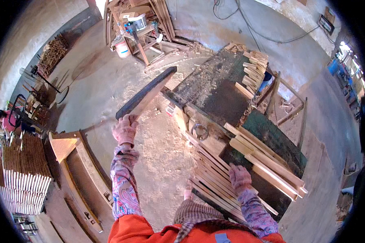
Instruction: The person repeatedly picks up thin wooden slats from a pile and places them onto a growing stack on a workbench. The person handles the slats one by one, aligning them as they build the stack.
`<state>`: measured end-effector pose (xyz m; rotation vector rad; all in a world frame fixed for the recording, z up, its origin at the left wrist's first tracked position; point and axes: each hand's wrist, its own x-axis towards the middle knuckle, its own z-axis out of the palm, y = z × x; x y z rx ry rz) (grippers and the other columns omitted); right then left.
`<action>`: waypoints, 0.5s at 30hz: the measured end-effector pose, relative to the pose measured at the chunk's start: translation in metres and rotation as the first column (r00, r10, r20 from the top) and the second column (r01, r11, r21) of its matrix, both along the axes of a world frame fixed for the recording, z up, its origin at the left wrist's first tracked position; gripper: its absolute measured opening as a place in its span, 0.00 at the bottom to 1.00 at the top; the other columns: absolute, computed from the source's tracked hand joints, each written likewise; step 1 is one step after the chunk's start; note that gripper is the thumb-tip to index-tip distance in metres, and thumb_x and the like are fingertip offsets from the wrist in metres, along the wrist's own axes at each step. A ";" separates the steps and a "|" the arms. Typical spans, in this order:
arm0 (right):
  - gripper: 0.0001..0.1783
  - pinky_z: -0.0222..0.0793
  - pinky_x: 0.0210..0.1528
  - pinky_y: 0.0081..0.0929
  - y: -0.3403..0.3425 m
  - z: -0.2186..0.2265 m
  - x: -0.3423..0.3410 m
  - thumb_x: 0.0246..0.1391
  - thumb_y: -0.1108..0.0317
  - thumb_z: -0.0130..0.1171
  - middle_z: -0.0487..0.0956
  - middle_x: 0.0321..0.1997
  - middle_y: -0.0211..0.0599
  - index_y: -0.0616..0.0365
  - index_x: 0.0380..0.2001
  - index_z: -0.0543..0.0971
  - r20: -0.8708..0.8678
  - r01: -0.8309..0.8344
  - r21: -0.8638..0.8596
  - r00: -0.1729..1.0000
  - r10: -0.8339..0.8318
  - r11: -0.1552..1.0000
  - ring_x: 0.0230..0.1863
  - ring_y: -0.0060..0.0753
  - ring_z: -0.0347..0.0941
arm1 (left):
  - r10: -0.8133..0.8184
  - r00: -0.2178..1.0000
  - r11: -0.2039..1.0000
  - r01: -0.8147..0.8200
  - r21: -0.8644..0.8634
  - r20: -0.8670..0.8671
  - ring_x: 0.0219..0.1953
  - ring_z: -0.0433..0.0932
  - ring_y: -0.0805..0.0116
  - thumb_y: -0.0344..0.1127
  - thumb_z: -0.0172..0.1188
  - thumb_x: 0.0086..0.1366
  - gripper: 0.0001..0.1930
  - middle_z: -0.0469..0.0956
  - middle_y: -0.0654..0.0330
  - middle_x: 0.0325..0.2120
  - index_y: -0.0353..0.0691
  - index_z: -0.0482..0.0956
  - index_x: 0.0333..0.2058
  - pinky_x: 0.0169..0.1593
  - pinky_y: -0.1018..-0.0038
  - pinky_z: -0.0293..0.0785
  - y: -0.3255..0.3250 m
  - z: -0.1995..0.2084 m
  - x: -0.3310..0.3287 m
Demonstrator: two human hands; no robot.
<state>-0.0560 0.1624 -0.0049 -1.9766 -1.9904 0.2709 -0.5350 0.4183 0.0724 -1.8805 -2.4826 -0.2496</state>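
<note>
My left hand (125, 129), in a pink knit glove, is closed round the lower end of a wooden board (150, 97). The board is raised and tilted up to the right, with dark bark along its upper edge. My right hand (240, 178), gloved alike, lies with its fingers extended at the edge of several thin wood strips (213, 178), low on the right. What its fingertips touch is partly hidden. Beside that hand, a stack of pale planks (267, 162) rests on a dark green machine table (271, 135).
A sawdust-strewn machine bed (215, 81) with a handwheel (199, 131) and short offcuts (255, 69) stands ahead. Sawdust (162, 162) covers the floor. Left are a wooden frame (77, 178) and stacked strips (24, 178); another person (12, 121) is farther off. A bucket (121, 47) stands at the back.
</note>
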 end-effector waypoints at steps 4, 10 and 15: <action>0.19 0.76 0.41 0.48 -0.003 0.000 0.003 0.61 0.60 0.61 0.82 0.40 0.41 0.45 0.55 0.80 -0.016 0.046 -0.019 0.999 -0.046 0.999 0.41 0.53 0.78 | 0.034 0.998 0.999 -0.035 -0.021 -0.049 0.59 0.75 0.58 0.57 0.67 0.60 0.23 0.80 0.64 0.52 0.59 0.80 0.52 0.63 0.50 0.64 0.073 -0.018 -0.013; 0.21 0.76 0.40 0.48 0.003 0.013 -0.004 0.57 0.66 0.65 0.81 0.39 0.41 0.46 0.55 0.80 0.013 0.013 0.027 1.000 -0.013 1.000 0.40 0.51 0.78 | 0.030 0.999 0.996 -0.033 -0.082 -0.038 0.60 0.75 0.58 0.54 0.68 0.61 0.22 0.80 0.63 0.52 0.61 0.79 0.52 0.64 0.57 0.65 0.131 -0.042 -0.035; 0.20 0.76 0.41 0.48 0.004 0.023 -0.012 0.57 0.66 0.64 0.81 0.39 0.42 0.45 0.54 0.80 0.019 0.054 -0.030 0.998 -0.054 0.998 0.40 0.52 0.78 | -0.087 0.995 0.965 0.098 -0.244 0.058 0.55 0.80 0.51 0.54 0.66 0.63 0.23 0.81 0.59 0.53 0.66 0.76 0.57 0.57 0.52 0.75 0.166 -0.053 -0.050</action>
